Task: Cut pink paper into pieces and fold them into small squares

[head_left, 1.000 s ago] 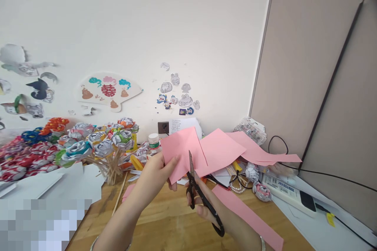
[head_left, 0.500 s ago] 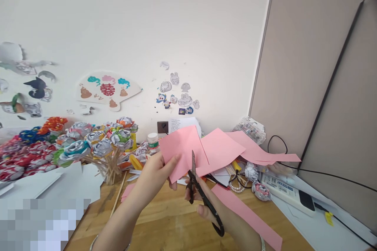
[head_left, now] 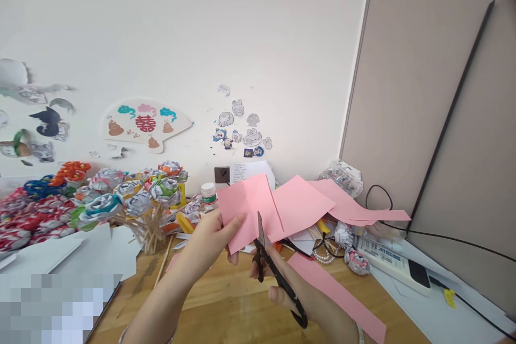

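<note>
Head-worn camera looks forward and down, close over the desk (head_left: 226,301)

left hand (head_left: 209,239): bare, no ring or glove to be seen; fingers slim, nails short and plain
left forearm: bare to the lower edge of the view, no sleeve
left wrist: thin silver-toned bangle (head_left: 128,331), only a curved sliver showing at the bottom edge
right hand (head_left: 298,293): bare, nails short and unpainted
right forearm: bare, no sleeve in view
right wrist: narrow silver-toned bangle (head_left: 358,333), partly cut off by the frame
</note>
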Motion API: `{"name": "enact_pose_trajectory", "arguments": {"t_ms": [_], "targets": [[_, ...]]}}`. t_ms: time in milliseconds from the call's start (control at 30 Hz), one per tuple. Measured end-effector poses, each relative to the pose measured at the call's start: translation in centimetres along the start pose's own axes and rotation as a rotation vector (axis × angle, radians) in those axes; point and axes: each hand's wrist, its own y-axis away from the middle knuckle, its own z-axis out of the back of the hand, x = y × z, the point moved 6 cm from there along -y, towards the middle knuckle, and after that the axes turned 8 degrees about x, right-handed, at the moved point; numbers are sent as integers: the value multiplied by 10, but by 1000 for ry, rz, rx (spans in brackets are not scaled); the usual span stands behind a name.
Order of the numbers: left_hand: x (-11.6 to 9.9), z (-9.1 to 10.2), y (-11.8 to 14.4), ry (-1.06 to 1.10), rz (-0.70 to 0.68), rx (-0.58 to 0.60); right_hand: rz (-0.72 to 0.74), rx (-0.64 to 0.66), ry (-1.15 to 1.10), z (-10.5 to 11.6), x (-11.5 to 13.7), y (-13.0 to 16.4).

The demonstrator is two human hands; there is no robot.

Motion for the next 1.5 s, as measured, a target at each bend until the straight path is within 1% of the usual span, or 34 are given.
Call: {"name": "enact_pose_trajectory", "arguments": {"t_ms": [67,133,233,400,500,633,733,767,800,900,933,967,1033,1167,1233,1300,1400,1500], "targets": [[-1,-2,1,-18,1,10,25,63,-31,-3,3,0],[-3,-2,2,-28,1,2,34,91,-50,-5,5,0],[-6,-1,4,-52,0,-24,17,84,-58,-5,6,0],[-10,-3,5,-120,-18,-22,11,68,-38,-5,7,1],[-11,-3,5,-146,-12,-28,-20,52,-45,-4,4,2],[-12,-2,6,-114,-17,-51,15,36,-69,-4,1,2],[-12,1,5,-73,-45,-56,36,47,-60,-4,0,2],[-12,5,5,-76,-64,-90,36,44,-41,-4,-1,3],[-12,10,6,-90,-88,-152,36,35,-13,-4,-2,4],[-11,30,15,-184,-178,-442,37,-36,107,-1,-4,6],[-11,34,20,-222,-212,-509,39,-62,151,0,-4,6],[-11,36,24,-261,-249,-540,43,-85,189,1,-5,6],[-13,34,30,-337,-329,-519,57,-131,254,4,-5,6],[-22,25,40,-451,-466,-448,98,-219,320,8,-3,6],[-27,19,39,-470,-476,-401,115,-246,318,10,-2,6],[-27,14,32,-443,-387,-353,139,-248,295,11,-2,7],[-23,8,21,-315,-179,-290,151,-219,235,11,-2,7],[-23,1,15,-179,-92,-207,124,-142,172,8,-2,7]]}}
